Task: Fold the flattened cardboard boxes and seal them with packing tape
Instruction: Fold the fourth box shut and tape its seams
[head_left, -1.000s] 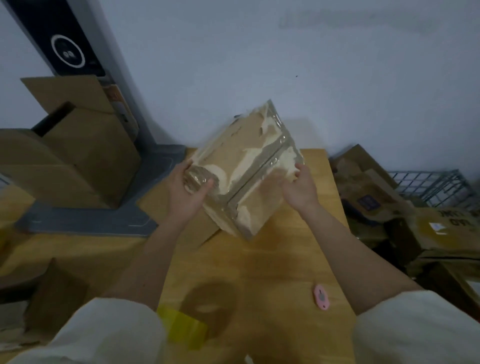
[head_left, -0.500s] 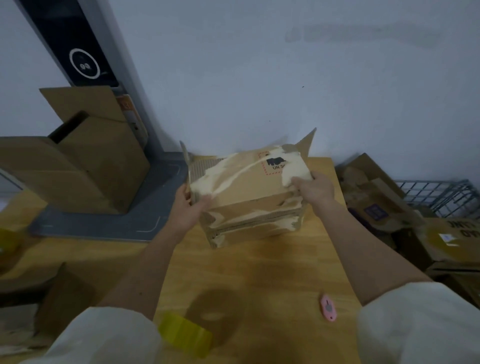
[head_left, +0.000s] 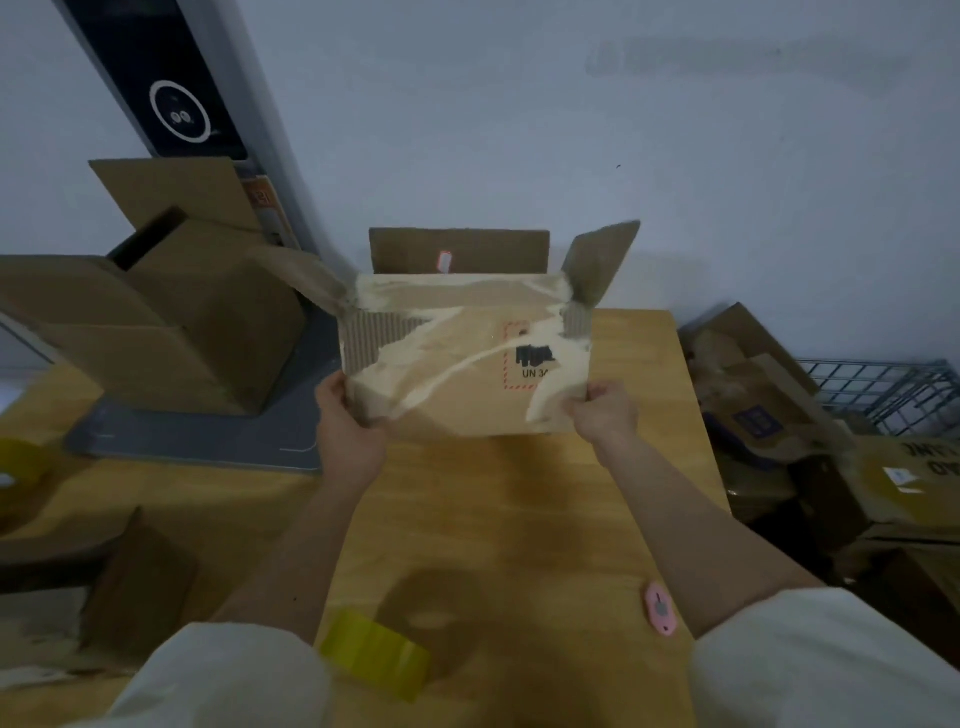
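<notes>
At the desk's (head_left: 519, 519) far middle, the left hand (head_left: 349, 431) grips the cardboard box's (head_left: 467, 364) near-left corner, fingers curled round it; the right hand (head_left: 605, 413) clasps the near-right corner. Top flaps stand open. Setting it squarely down would ease folding; yellow packing tape (head_left: 375, 656) waits nearby.

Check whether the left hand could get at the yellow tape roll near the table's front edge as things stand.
Probably yes, once it lets go: the left hand grips the cardboard box, but bare table lies between it and the yellow tape roll.
</notes>
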